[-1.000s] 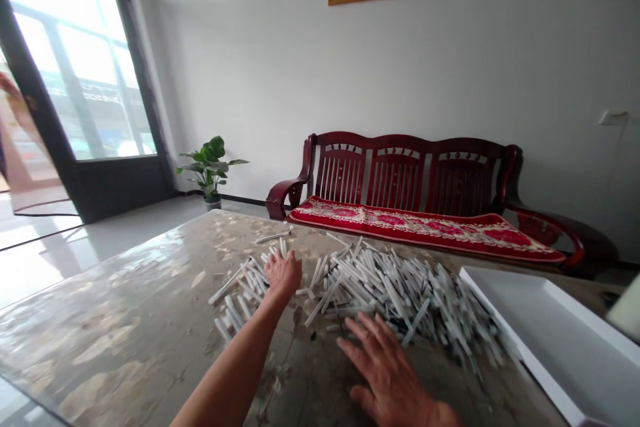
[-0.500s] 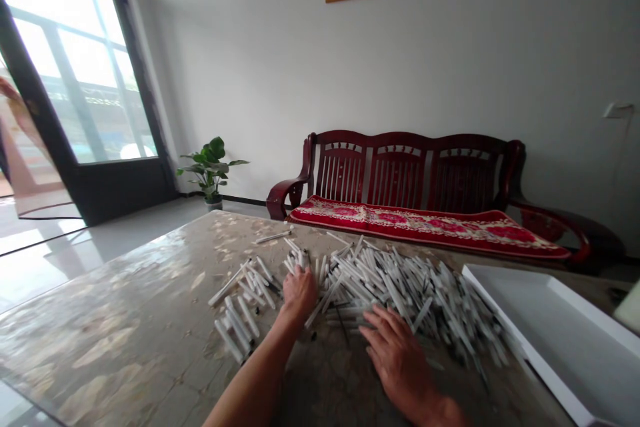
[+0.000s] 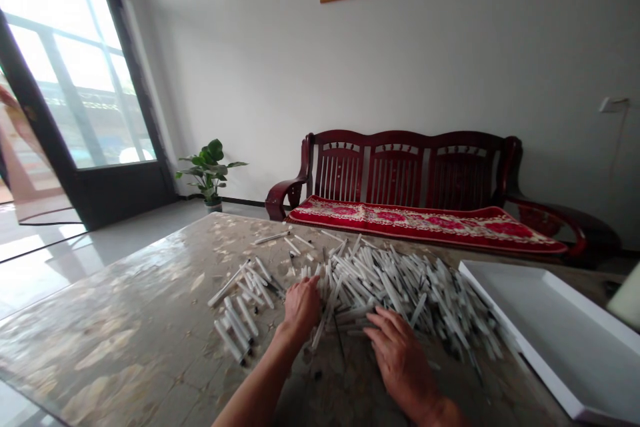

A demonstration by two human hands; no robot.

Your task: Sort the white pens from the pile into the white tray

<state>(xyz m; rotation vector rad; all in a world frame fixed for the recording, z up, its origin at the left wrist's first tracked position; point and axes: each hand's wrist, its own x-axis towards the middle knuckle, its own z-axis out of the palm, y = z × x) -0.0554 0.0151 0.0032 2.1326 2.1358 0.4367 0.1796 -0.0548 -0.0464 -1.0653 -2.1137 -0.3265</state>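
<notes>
A large heap of slim white pens (image 3: 377, 277), some with dark ends, lies loosely across the table. At the heap's left edge, my left hand (image 3: 301, 303) has its fingers curled down and closed on a few white pens (image 3: 307, 271); the fingertips are partly hidden. My right hand (image 3: 400, 353) rests low at the near side of the heap, fingers stretched and slightly apart, touching the nearest pens. Left of my left hand, a smaller group of pens (image 3: 235, 323) lies apart, several of them side by side.
A shallow white tray (image 3: 560, 320) stands at the right on the patterned table (image 3: 125, 333). Some single pens (image 3: 273, 238) lie near the far edge. Beyond are a dark red wooden bench (image 3: 395, 173), a potted plant (image 3: 213, 170) and a glass door (image 3: 100, 80).
My left hand has drawn slightly right and nearer to me, and a few pens now lie loose beyond it. My right hand has stayed almost in place.
</notes>
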